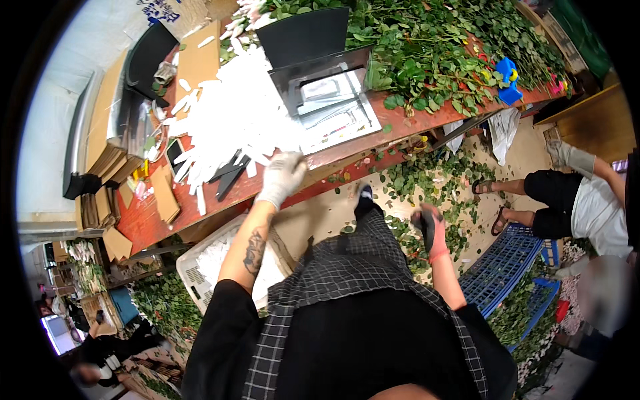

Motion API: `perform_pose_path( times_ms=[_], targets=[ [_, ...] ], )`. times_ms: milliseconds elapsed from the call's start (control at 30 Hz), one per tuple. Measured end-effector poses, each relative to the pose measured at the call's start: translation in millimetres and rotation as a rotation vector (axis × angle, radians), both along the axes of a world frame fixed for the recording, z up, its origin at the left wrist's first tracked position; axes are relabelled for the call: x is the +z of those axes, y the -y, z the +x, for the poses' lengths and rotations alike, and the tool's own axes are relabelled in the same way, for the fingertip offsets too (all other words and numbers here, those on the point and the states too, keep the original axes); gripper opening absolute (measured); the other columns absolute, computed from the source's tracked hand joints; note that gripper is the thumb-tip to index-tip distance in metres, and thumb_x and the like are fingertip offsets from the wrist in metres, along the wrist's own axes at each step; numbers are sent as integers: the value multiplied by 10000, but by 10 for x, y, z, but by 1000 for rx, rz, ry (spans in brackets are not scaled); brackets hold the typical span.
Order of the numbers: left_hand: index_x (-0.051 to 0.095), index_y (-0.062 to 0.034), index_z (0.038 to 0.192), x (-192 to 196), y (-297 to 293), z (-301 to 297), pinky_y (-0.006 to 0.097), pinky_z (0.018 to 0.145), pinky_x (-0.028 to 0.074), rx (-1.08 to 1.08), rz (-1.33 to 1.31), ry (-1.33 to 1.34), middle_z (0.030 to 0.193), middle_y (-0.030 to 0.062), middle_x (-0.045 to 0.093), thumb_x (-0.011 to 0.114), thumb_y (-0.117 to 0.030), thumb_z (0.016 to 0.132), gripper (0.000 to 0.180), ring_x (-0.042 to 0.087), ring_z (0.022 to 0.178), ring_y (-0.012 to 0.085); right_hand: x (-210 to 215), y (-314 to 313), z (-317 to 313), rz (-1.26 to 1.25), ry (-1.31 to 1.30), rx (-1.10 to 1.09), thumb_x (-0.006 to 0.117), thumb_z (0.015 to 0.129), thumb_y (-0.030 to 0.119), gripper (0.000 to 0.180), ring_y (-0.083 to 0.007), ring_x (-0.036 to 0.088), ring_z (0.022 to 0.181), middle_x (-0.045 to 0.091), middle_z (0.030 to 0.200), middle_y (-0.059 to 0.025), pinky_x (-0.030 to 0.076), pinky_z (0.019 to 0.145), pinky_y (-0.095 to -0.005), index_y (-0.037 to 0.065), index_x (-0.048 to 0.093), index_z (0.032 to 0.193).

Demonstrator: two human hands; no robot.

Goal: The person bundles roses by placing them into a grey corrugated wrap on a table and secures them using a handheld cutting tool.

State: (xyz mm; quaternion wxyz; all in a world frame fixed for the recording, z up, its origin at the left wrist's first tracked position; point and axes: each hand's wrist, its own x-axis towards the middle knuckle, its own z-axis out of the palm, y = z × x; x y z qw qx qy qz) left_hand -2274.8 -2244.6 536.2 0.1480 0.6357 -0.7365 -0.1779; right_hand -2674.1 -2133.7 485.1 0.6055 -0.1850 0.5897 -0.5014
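My left hand (283, 177), in a whitish work glove, is at the front edge of the red table. Its fingers look curled, and what they hold, if anything, is hidden. Just beyond it spreads a large heap of white sleeve-like pieces (230, 110), overexposed in the glare. A black tool, perhaps a stapler (232, 177), lies at the heap's near side. Low over the floor at my right side is my right hand (429, 227), in a glove with a dark palm and pink cuff. Its fingers are loosely bent and apart, with nothing visible in them.
Leafy green stems (427, 53) cover the table's far right, by a blue tool (509, 81). A clear-fronted box (327, 87) stands behind my left hand. Below the table is a white basket (200, 280). Blue crates (500, 267) and another person (580, 193) are at right; leaves litter the floor.
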Motion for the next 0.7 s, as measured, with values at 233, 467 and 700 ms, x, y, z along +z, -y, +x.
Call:
perform_pose_path(
  times_ms=[233,467,700],
  targets=[
    [548,11,1158,343,817,638,279,722,489,484,355,-634,947,106,643,528,-130,862,329,598,859,162,1539,2464,382,-476,-159,552,586,895,273,420,-201,613,824,626,894,-114,504,803,-340,-34,523,1174],
    [618,41,1047,1554,1163,822,177,549,425,475,639,-794,821,32,626,594,-108,870,233,529,596,61,2483,3904,772,-596,-55,1039,674,802,359,452,-201,622,826,630,962,-118,484,784,-318,-23,628,1040],
    [657,-6,1041,812,1770,604,259,656,490,-20,306,-469,877,78,671,550,-76,837,240,594,676,141,1623,4331,2281,-940,-885,1847,567,825,310,316,-292,586,1012,628,1075,-99,429,908,-390,128,639,1073]
  ],
)
